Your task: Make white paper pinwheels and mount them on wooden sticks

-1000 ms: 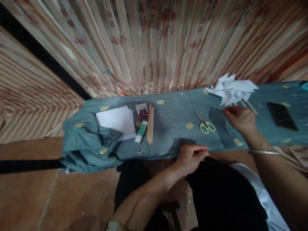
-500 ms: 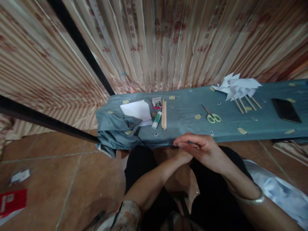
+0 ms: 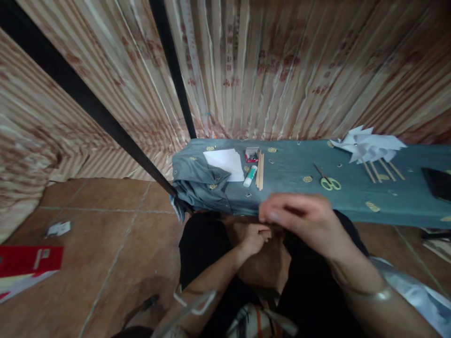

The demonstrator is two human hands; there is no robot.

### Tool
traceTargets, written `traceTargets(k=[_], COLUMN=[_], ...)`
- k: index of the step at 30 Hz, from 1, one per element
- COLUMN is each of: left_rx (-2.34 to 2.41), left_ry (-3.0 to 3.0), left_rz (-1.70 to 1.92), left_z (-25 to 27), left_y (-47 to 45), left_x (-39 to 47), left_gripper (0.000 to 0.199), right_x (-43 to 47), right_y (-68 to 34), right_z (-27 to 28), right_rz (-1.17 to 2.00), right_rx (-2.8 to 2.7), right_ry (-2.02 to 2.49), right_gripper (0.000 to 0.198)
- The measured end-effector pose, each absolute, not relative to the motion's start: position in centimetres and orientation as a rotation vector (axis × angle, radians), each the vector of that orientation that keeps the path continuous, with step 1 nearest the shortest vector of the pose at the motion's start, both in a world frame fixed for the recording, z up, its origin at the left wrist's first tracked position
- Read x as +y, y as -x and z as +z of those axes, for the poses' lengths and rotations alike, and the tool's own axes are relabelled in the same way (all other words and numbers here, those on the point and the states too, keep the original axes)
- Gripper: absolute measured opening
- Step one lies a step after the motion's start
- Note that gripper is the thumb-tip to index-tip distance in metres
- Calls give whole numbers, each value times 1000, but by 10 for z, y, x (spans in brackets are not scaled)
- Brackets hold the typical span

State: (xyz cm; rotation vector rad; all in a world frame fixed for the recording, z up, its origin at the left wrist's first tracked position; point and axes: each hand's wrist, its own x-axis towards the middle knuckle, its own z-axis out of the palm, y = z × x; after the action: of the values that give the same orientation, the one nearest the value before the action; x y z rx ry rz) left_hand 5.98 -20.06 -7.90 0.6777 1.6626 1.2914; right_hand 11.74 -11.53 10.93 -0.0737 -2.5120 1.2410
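Observation:
My right hand [image 3: 303, 213] is raised in front of the bench edge, thumb and fingertips pressed together. Motion blurs it, and whatever the pinch may hold does not show. Lower and to the left, my left hand [image 3: 256, 238] hovers between my knees with its fingers curled in; its contents are hidden. Beyond them on the cloth lie a bundle of wooden sticks [image 3: 260, 172], a glue stick [image 3: 250, 176], a small red box [image 3: 252, 155] of small dark pieces, white paper sheets [image 3: 227, 162] and scissors [image 3: 329, 180] with yellow-green handles.
A spiky white paper pinwheel-like stack [image 3: 371, 144] with several sticks stands at the bench's right, near a dark phone [image 3: 437, 183]. Grey-blue cloth [image 3: 289, 159] covers the bench. Black poles [image 3: 172, 65] rise at left. A red packet [image 3: 30, 260] lies on the tiled floor.
The view has swung left, so the bench things sit farther right. My hands have come apart: the left now shows lower, clear of the right, which stays pinched.

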Motion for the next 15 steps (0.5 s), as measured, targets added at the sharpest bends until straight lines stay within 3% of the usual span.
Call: traceTargets(k=[2,5,9,15], left_rx=[1666,1694,1729,1758], left_ry=[-607,-541,-516,-481], left_rz=[1265,1240,1236,1259], left_z=[-81,-81,-79,-81], left_y=[-59,-58,-60,-65], left_x=[-210,-222,-227,-211], left_gripper=[19,22,23,26], right_x=[-91,-55,-32,-25], right_y=[-75,-17,24,38], right_z=[99,72,43,30], right_rz=[918,210,9,-242], right_rx=[-2601,-2991,-3105,-3223], right_ry=[415,473,318,54], right_gripper=[35,28,33,23])
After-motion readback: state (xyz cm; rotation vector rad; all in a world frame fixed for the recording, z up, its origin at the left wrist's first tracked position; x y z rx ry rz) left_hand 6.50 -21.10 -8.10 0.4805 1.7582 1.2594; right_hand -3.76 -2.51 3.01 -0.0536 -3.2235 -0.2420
